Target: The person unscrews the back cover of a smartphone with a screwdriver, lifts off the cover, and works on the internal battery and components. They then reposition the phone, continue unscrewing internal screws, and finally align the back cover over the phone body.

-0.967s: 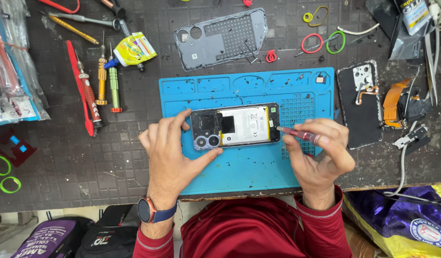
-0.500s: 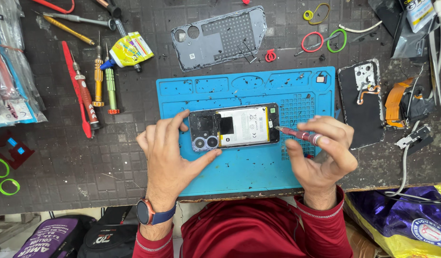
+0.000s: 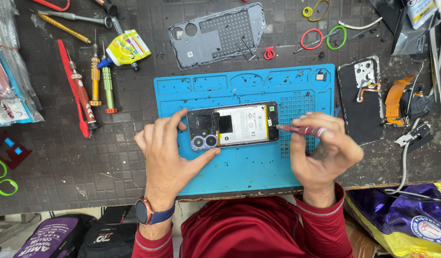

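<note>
An opened smartphone lies back-up on a blue repair mat, with its battery and camera lenses exposed. My left hand steadies the phone's camera end, fingers spread over its left edge and thumb below it. A red-handled screwdriver is gripped in my right hand, its tip touching the phone's right end. The phone's removed grey back cover rests on the table beyond the mat.
Several screwdrivers and a yellow glue tube lie at the upper left. A black phone panel with orange flex cables sits to the right. Coloured rubber bands are scattered at the top. Bags lie below the table edge.
The view shifts slightly; both hands stay on the phone, and the screwdriver tip stays at its right end.
</note>
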`<state>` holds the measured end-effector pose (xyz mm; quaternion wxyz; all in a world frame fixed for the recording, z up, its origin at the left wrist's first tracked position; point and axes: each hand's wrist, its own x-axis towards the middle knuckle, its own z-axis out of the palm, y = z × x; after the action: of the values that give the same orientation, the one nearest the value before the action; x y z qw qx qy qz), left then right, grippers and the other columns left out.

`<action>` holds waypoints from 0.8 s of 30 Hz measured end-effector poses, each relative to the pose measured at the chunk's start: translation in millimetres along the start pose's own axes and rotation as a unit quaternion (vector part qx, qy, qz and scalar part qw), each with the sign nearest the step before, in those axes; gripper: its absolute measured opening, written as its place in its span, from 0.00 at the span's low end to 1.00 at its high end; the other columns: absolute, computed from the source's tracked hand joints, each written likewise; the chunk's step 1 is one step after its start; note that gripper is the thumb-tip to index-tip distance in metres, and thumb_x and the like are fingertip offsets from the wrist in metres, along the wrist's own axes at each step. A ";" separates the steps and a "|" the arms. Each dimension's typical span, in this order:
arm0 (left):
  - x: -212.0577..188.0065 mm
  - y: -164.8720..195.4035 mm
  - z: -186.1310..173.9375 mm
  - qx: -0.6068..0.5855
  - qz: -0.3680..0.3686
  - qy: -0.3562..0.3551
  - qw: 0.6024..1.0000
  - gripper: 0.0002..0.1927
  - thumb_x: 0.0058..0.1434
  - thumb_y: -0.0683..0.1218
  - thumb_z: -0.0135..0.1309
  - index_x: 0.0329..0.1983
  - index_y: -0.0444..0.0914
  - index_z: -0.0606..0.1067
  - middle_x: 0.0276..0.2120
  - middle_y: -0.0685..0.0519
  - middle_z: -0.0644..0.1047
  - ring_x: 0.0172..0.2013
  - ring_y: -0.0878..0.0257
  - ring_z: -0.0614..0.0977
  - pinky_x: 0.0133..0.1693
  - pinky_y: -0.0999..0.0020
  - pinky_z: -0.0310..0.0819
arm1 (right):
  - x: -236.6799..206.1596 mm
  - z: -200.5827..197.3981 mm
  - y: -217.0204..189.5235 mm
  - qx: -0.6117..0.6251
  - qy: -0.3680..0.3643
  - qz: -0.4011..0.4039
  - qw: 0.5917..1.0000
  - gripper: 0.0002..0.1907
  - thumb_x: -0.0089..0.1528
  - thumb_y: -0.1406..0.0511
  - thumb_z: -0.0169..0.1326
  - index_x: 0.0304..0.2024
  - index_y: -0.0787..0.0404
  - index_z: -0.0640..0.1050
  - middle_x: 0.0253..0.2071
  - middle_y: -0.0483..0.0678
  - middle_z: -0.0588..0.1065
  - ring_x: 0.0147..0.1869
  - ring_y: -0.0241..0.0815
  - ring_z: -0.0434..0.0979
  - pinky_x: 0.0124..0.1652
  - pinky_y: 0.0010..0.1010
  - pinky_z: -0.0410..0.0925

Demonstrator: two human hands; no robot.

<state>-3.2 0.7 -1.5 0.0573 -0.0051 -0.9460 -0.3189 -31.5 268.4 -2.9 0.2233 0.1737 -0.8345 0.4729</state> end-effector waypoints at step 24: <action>-1.0 1.3 -0.4 0.000 0.002 0.005 1.000 0.47 0.41 0.60 0.75 0.62 0.38 0.70 0.42 0.54 0.72 0.46 0.56 0.70 0.54 0.54 0.55 | -0.1 2.2 -1.1 -0.046 -0.048 -0.059 0.996 0.36 0.62 0.82 0.64 0.57 0.49 0.56 0.45 0.51 0.76 0.48 0.48 0.73 0.43 0.31 0.71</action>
<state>-2.1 1.5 -0.4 0.0628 -0.0059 -0.9458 -0.3185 -31.3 266.0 -3.2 0.2185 0.2343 -0.8535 0.4109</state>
